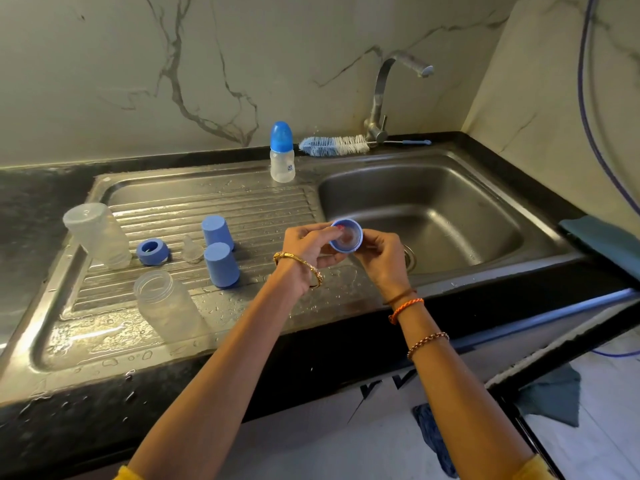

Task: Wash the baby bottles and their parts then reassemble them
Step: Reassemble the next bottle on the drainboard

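Both hands hold a blue screw ring (346,236) with a clear teat inside it, above the sink's left rim. My left hand (308,247) pinches it from the left; my right hand (381,258) grips it from the right. On the wet draining board (242,202) lie two clear bottle bodies: one upside down (97,235) at the left, one upright (166,304) nearer me. Between them sit another blue ring (152,251), a clear teat (191,250) and two blue caps (218,232) (221,265). An assembled small bottle (282,152) stands at the back.
The steel sink basin (450,216) lies to the right, with the tap (384,95) behind it. A blue and white bottle brush (334,146) rests on the back ledge. A teal cloth (602,237) hangs at the counter's right edge. Water drops cover the board.
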`<action>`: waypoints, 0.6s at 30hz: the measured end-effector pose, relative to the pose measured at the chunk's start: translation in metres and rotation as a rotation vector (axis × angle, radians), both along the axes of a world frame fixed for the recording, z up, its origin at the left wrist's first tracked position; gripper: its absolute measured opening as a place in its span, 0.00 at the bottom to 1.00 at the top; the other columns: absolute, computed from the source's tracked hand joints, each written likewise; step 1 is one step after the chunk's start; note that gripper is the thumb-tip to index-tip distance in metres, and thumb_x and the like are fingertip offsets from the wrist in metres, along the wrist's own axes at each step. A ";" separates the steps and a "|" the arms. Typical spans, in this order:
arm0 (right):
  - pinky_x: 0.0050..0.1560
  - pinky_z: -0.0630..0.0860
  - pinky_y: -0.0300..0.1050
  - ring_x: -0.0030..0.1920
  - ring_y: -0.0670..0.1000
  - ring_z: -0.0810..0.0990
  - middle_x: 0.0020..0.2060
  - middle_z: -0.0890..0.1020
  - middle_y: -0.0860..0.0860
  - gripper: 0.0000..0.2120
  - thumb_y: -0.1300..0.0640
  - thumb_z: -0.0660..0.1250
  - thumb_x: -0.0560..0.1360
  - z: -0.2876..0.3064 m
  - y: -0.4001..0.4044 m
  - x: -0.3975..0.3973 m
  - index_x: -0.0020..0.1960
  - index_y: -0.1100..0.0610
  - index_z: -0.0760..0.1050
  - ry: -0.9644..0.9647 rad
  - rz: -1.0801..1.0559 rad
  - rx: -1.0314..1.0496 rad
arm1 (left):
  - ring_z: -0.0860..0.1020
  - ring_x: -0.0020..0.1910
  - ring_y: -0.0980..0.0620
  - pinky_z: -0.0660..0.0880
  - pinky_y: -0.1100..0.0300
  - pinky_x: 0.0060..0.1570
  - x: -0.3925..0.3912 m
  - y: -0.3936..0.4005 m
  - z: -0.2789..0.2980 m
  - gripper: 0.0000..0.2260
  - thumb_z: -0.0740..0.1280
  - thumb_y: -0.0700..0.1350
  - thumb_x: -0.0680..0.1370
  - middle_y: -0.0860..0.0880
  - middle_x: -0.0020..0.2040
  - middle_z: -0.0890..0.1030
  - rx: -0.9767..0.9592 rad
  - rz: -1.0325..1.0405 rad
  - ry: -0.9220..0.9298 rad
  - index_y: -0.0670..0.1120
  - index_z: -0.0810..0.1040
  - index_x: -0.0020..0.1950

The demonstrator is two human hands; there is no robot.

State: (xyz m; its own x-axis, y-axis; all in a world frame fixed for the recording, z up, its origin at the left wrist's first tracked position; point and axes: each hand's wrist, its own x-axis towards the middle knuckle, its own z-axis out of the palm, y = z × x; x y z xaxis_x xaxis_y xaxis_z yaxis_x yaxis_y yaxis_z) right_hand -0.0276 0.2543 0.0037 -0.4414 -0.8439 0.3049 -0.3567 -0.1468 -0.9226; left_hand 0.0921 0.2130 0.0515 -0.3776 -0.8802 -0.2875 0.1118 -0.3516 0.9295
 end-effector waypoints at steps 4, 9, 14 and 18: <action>0.49 0.79 0.52 0.45 0.56 0.82 0.41 0.84 0.57 0.10 0.60 0.68 0.66 -0.004 -0.002 0.005 0.47 0.59 0.81 -0.032 -0.029 -0.042 | 0.80 0.36 0.48 0.81 0.59 0.34 0.000 0.003 0.001 0.04 0.68 0.32 0.72 0.42 0.38 0.80 -0.017 -0.017 -0.007 0.35 0.79 0.45; 0.46 0.79 0.50 0.42 0.56 0.82 0.41 0.83 0.56 0.10 0.51 0.70 0.65 0.000 -0.005 0.005 0.46 0.53 0.80 -0.025 0.021 -0.115 | 0.79 0.35 0.46 0.80 0.58 0.31 -0.002 0.005 0.003 0.04 0.68 0.31 0.71 0.38 0.43 0.78 -0.080 -0.055 -0.002 0.38 0.79 0.39; 0.41 0.79 0.48 0.39 0.59 0.83 0.35 0.84 0.58 0.07 0.61 0.75 0.65 -0.007 -0.022 -0.001 0.42 0.63 0.83 0.249 -0.125 -0.037 | 0.80 0.40 0.48 0.80 0.60 0.32 -0.005 0.004 0.002 0.04 0.68 0.31 0.71 0.42 0.46 0.76 -0.173 -0.010 0.014 0.39 0.81 0.41; 0.42 0.79 0.49 0.39 0.58 0.83 0.34 0.84 0.59 0.06 0.62 0.75 0.67 -0.007 -0.020 0.003 0.42 0.64 0.83 0.197 -0.114 0.041 | 0.78 0.41 0.50 0.80 0.62 0.31 -0.006 0.002 -0.005 0.08 0.68 0.29 0.70 0.47 0.44 0.75 -0.246 0.074 -0.070 0.41 0.81 0.43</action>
State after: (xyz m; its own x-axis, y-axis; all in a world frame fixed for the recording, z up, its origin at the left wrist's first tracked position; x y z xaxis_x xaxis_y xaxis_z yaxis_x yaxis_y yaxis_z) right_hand -0.0242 0.2338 -0.0032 -0.4698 -0.8057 0.3607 -0.5425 -0.0588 -0.8380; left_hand 0.0862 0.2155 0.0467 -0.2959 -0.9515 -0.0848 0.0610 -0.1074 0.9923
